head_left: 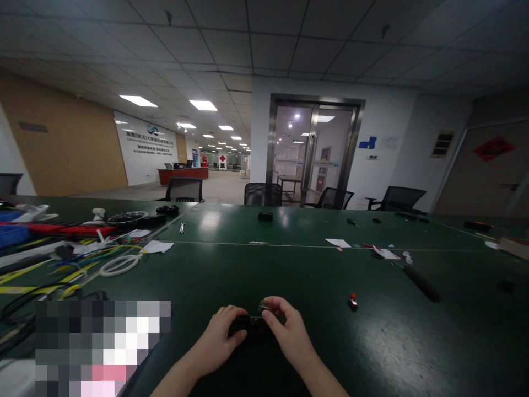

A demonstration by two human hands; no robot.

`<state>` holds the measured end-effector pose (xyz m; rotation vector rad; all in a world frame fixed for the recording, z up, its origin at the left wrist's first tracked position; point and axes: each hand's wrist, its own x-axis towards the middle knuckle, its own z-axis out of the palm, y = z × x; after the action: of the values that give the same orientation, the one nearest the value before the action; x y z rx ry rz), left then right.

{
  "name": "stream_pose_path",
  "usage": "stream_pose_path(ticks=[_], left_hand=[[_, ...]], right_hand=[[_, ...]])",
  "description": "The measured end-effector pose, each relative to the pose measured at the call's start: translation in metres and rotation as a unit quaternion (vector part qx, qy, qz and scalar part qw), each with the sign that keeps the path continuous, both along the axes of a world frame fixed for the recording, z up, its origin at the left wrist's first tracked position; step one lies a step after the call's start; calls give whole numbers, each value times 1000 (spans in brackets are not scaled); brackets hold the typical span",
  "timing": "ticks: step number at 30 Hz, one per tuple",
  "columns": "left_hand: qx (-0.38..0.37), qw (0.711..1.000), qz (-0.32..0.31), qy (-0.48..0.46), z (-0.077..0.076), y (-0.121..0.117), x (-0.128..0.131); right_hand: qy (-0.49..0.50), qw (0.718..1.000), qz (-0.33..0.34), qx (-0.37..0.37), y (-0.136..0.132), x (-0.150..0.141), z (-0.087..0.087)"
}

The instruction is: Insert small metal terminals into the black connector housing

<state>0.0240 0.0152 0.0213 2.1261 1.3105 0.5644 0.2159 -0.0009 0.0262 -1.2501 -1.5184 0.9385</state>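
Low over the near part of the green table, my left hand (221,337) is closed around the left side of a small black device (253,325). My right hand (289,330) pinches a small dark piece with a light edge (263,309) between thumb and fingertips, at the device's right end. Whether that piece is joined to the device or only touches it, I cannot tell. The undersides of both are lost in shadow. A small red and silver item (352,301) lies on the table to the right of my hands.
Tangled cables and a coiled white cable (120,266) cover the left side. Ahead stands a black block (265,216), with a wrench (181,228) to its left. Paper (338,242) and a long black handle-like object (421,283) lie to the right. Chairs line the far edge.
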Motion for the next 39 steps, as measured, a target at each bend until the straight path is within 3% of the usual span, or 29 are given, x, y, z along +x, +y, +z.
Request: stream_pose_path(ticks=[6,15,39], left_hand=[[3,1000,-1,-9,-2,1,0],[9,1000,5,-7,-4,2,0],[-14,1000,2,-13,-2,0,-3]], right_hand=[[24,999,-30,-3,-5,4,10],[103,993,-54,26,9,13,-4],[180,977,-117,12,11,20,-4]])
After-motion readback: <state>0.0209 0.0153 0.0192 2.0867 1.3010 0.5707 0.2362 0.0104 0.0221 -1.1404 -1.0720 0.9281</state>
